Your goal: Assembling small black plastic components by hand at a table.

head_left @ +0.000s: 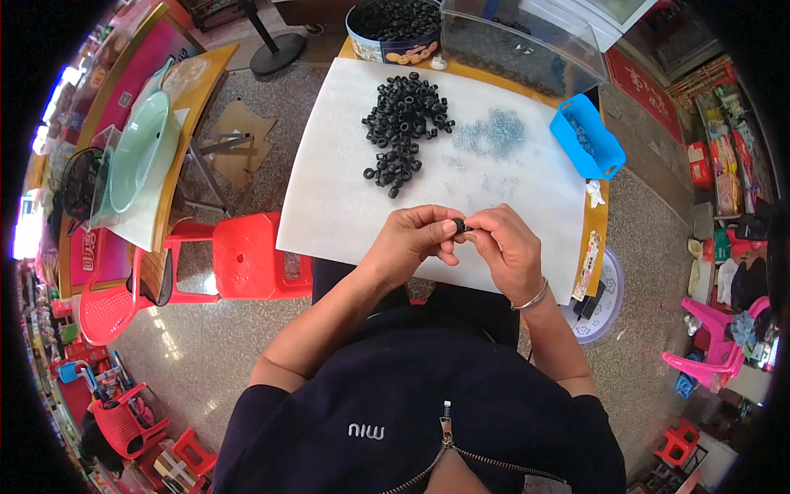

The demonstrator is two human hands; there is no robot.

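Over the near part of a white foam sheet (329, 181), my left hand (415, 236) pinches a small black ring-shaped part (459, 225) between thumb and fingers. From the other side my right hand (508, 247), with a bracelet at the wrist, closes its fingertips at the same part. Whether the right fingers also hold a tiny second piece is too small to tell. Beyond my hands lies a pile of black ring-shaped parts (405, 111). To its right, small clear bluish pieces (500, 133) are heaped and scattered on the sheet.
A blue plastic basket (607, 148) with small pieces stands at the sheet's right edge. Behind are a round tin (391, 51) of black parts and a clear plastic bin (527, 62). A red stool (247, 255) is left of the table; a lilac basin (611, 309) sits lower right.
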